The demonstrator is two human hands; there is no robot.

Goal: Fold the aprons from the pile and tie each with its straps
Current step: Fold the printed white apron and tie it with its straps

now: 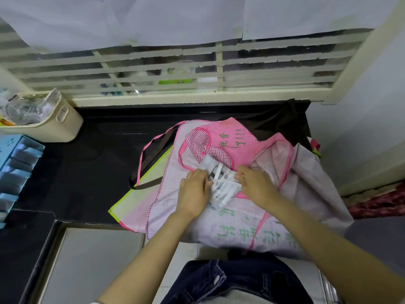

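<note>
A pile of pink aprons (221, 141) with green lettering lies on the black counter (94, 154). On top of the pile sits a small folded white apron bundle (221, 189) wound with white straps. My left hand (192, 189) grips the bundle's left side, fingers curled on the straps. My right hand (254, 183) pinches the straps at its right side. A brown strap (151, 154) and a pink strap loop out to the left of the pile. A green-edged apron (135, 200) pokes out underneath.
A beige bin (63, 126) with clear plastic items stands at the back left. Blue trays (15, 167) line the left edge. A barred window runs behind the counter. A dark cloth (289, 121) lies behind the pile. A white wall is at right.
</note>
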